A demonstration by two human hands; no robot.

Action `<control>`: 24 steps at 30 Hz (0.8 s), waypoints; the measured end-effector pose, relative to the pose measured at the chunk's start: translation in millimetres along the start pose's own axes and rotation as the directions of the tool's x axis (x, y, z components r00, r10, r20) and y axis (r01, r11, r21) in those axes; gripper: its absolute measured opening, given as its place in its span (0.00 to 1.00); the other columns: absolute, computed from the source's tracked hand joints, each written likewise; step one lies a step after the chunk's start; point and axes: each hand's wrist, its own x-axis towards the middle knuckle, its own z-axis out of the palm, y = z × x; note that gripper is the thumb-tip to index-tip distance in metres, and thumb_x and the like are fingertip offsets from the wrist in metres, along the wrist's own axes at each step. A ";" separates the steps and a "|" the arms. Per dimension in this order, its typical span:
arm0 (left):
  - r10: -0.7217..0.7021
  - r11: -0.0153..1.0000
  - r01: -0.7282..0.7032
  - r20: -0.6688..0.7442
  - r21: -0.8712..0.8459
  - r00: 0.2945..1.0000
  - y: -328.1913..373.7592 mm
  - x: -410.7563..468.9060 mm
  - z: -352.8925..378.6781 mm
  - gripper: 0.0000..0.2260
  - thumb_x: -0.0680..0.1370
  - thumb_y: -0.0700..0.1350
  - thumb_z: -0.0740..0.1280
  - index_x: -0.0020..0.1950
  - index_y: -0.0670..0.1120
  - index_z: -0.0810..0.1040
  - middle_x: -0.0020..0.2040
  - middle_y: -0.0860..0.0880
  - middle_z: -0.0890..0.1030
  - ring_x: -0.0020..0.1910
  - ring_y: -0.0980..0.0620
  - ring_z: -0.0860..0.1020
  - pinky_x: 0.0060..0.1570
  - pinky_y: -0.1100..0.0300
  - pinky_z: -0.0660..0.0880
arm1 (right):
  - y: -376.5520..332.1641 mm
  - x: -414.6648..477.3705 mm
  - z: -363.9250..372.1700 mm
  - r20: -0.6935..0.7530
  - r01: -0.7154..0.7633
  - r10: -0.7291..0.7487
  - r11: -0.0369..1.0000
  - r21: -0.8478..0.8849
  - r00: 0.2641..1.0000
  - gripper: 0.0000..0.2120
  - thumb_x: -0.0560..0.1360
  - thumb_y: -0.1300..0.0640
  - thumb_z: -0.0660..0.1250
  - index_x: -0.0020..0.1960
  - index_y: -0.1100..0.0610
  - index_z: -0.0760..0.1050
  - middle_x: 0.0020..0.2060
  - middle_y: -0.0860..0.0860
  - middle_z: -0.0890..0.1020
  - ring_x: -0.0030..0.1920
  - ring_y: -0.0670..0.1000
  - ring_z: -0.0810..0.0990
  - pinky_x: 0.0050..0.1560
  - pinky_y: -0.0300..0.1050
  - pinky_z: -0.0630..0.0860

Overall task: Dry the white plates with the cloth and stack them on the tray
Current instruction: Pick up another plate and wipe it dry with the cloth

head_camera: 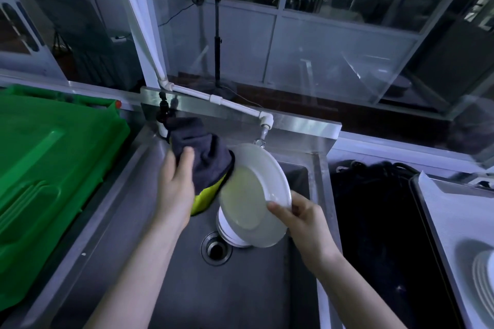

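Right hand (302,224) is pinching tilted plate (254,195) by near rim, its face lying toward left hand (176,184), which is gripping cloth (205,152) against it.

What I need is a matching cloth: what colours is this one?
The cloth is dark grey outside, yellow-green underneath; head view shows it.

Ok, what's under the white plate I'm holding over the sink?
A stack of white round plates in the stainless steel sink, beside the round metal drain. The held white plate covers most of it; only its left edge shows, so no count.
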 end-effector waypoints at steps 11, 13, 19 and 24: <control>0.378 0.426 -0.850 0.793 0.309 0.478 -29.7 -25.4 25.1 0.24 0.81 0.50 0.57 0.77 0.50 0.63 0.78 0.58 0.60 0.79 0.52 0.54 0.71 0.33 0.58 | -11.7 4.2 9.3 -0.027 -0.004 0.009 0.988 0.151 1.000 0.17 0.67 0.48 0.74 0.46 0.61 0.82 0.44 0.71 0.81 0.43 0.57 0.79 0.43 0.56 0.73; 0.372 0.470 -0.829 0.784 0.303 0.497 -34.6 -19.1 26.7 0.24 0.80 0.51 0.57 0.77 0.50 0.64 0.78 0.56 0.62 0.79 0.52 0.55 0.73 0.37 0.58 | -11.5 4.0 6.7 -0.024 -0.014 0.017 0.991 0.132 1.000 0.17 0.66 0.48 0.75 0.46 0.61 0.82 0.40 0.68 0.82 0.42 0.57 0.78 0.42 0.55 0.71; 0.302 0.648 -0.667 0.679 0.369 0.669 -29.2 -8.9 27.7 0.24 0.80 0.54 0.54 0.76 0.57 0.60 0.78 0.62 0.58 0.79 0.55 0.52 0.75 0.40 0.56 | -20.3 -3.8 -0.8 0.022 -0.054 0.051 0.985 0.164 0.998 0.14 0.69 0.51 0.75 0.47 0.61 0.83 0.41 0.69 0.80 0.41 0.57 0.77 0.42 0.56 0.71; 0.387 0.465 -0.847 0.801 0.258 0.457 -24.6 -35.5 39.4 0.22 0.82 0.50 0.57 0.77 0.52 0.64 0.79 0.59 0.58 0.80 0.52 0.51 0.72 0.33 0.55 | -22.4 6.4 4.7 -0.025 -0.035 0.040 0.987 0.160 0.999 0.16 0.68 0.49 0.73 0.44 0.62 0.80 0.37 0.61 0.79 0.41 0.55 0.76 0.42 0.56 0.70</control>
